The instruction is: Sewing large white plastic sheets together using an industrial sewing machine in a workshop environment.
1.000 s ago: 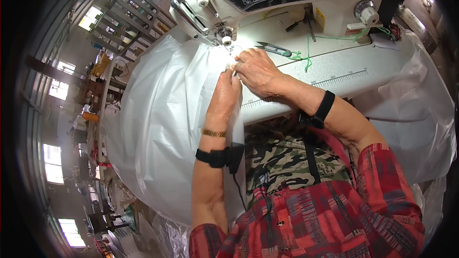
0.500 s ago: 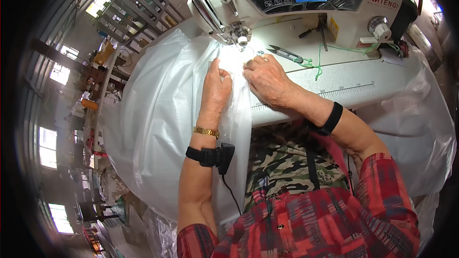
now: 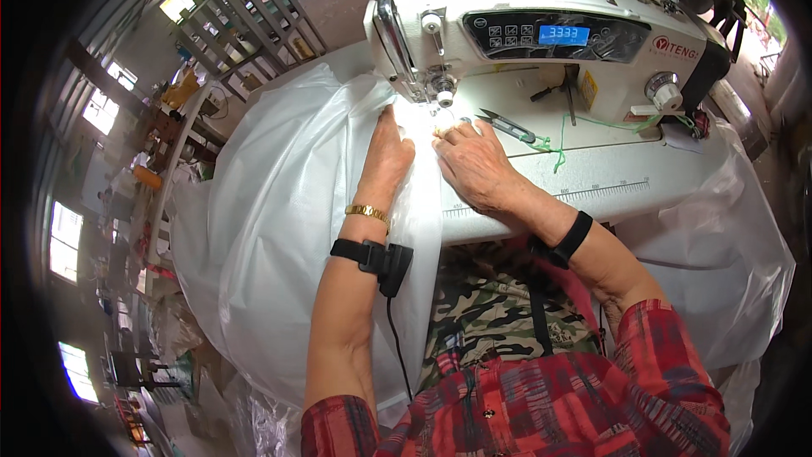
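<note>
A white, slightly see-through plastic sheet hangs in folds over the left of the table and down past my lap. My left hand is closed on its gathered edge, just left of the lit needle area. Close by on the right, my right hand has its fingers bent and pressed together on the sheet's edge. Glare washes out the fingertips and the material between the hands. Just beyond them stands the needle head of a white sewing machine. The presser foot is lost in the bright light.
Thread snips with green thread lie on the machine bed right of my right hand. A ruler scale runs along the front edge. More clear plastic hangs at the right. A grey slatted rack stands behind at the left.
The view has tilted up a little, so the machine sits lower and shows more of its top. Both hands stay by the needle, with small shifts of the fingers.
</note>
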### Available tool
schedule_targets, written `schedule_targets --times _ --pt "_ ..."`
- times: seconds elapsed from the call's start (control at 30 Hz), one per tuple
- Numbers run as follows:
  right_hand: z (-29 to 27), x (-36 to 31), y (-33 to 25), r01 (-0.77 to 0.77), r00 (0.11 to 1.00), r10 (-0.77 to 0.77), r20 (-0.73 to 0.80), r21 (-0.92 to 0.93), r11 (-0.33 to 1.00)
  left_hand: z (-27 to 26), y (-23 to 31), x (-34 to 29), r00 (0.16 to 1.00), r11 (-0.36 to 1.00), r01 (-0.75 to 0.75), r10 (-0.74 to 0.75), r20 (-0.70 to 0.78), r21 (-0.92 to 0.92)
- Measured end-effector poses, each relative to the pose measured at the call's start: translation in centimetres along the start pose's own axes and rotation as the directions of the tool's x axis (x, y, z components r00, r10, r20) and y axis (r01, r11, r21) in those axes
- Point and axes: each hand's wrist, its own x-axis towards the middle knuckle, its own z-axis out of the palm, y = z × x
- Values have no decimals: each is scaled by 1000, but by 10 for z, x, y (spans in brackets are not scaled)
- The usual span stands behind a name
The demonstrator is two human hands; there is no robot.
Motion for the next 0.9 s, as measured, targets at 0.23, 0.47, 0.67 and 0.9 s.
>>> schedule_targets --times 0.23,0.47,0.67,0.9 --pt "3 0 1 8 1000 -9 28 37 999 9 -23 24 995 994 -96 98 -26 53" --pt "-1 1 0 45 999 -46 6 39 998 -17 9 10 988 991 131 -129 80 -22" --pt "3 1 5 33 999 -28 -40 112 993 -17 60 -59 956 919 -262 289 -49 296" --pt "5 5 16 -136 987 161 -25 417 899 -1 60 -57 983 948 -183 184 22 262"
